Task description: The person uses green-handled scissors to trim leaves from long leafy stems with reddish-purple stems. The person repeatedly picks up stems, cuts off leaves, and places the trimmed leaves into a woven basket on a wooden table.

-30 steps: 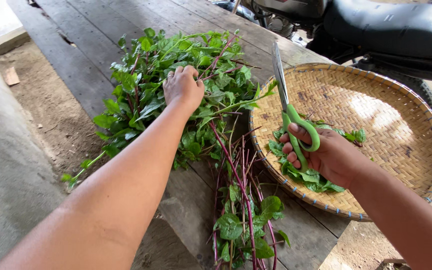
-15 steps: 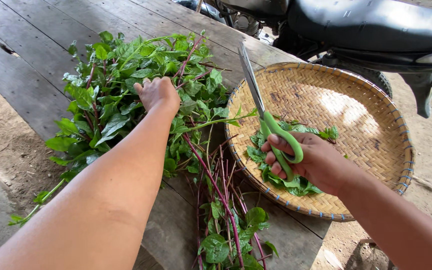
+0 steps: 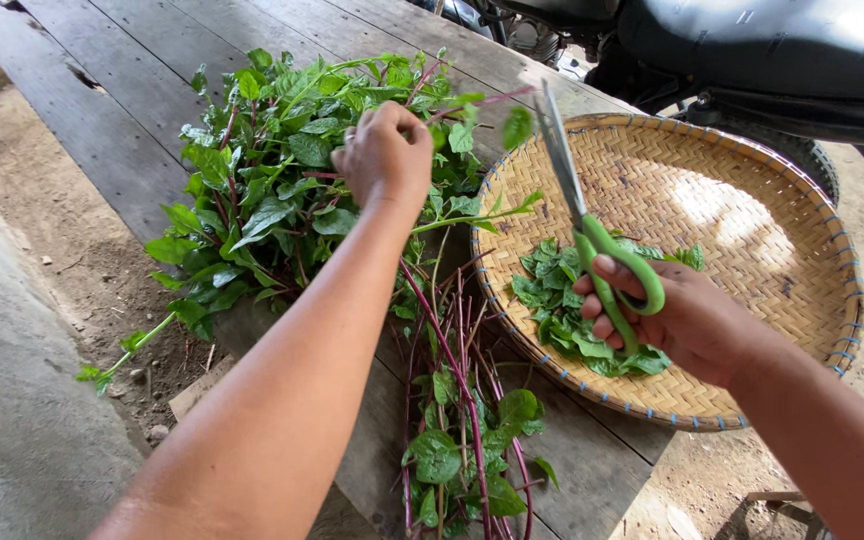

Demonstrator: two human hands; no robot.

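Planks (dirt beside): left hand grips greens; right hand clasps scissors.

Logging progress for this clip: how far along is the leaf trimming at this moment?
Early. Done: a small heap of cut leaves lies in the woven tray, and stripped red stems lie on the planks. In hand: the left hand grips a stem in the leafy pile; the right hand holds green-handled scissors. Left: most of that pile, uncut.
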